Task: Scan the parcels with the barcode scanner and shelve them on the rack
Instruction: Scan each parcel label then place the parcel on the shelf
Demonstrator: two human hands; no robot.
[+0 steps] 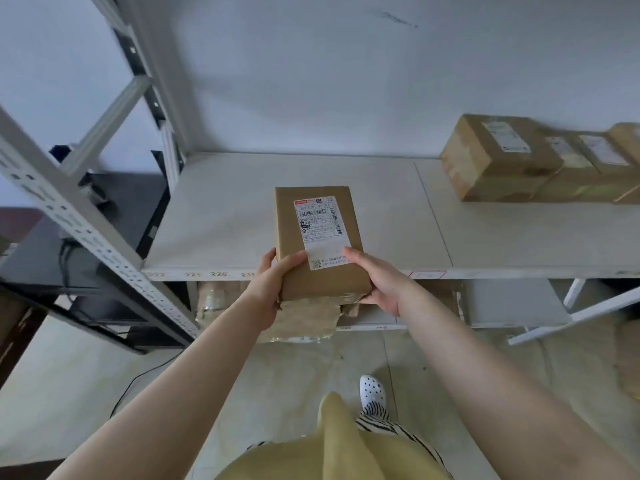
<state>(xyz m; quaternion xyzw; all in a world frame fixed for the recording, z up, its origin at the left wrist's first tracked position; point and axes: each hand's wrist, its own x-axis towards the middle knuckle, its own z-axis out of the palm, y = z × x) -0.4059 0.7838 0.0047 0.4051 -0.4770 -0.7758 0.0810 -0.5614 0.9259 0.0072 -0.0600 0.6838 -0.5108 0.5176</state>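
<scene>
Right at the middle, a brown parcel is held over the front edge of the rack's white shelf, its far end above the board and its near end jutting past the lip; whether it touches the board cannot be told. Its white label faces up, with barcodes near the top and a square code at the lower left corner. The left hand grips the near left corner, thumb lying on the top face beside the label, fingers wrapped under. The right hand grips the near right corner, thumb on top just touching the label's edge, fingers curled beneath. Further back on the same shelf, well apart to the right, a row of boxes stands against the wall, labels up. Below the shelf edge, crumpled cartons with loose tape sit on a lower level. A perforated grey upright runs diagonally at left, a dark desk beyond it. On the tiled floor below shows a white perforated shoe.
</scene>
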